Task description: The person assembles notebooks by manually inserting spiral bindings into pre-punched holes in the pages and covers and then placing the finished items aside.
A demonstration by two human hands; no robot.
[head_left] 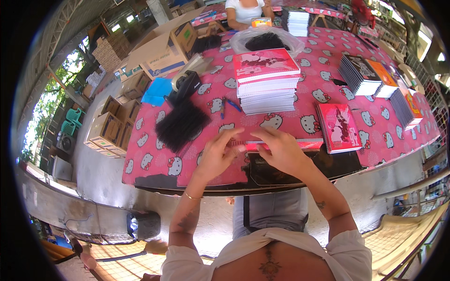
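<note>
A red notebook (307,144) stands on its edge in front of me near the table's front. My right hand (283,152) is closed over it, thumb on the near side and fingers on the far side. At the notebook's left end, my left hand (220,153) has its fingers curled toward the thumb; what they pinch, if anything, is too small to make out. Beyond my hands rises a tall stack of red-covered notebooks (267,84). One red spiral notebook (338,127) lies to the right. Left of my left hand is a bundle of thin black strands (183,124).
A black tape dispenser (186,86), a blue sheet (157,92) and blue pens (233,105) lie at left. Farther back are a cardboard box (164,49) and a plastic bag with black strands (267,42). Notebook stacks (360,75) stand right. A person (244,13) sits opposite.
</note>
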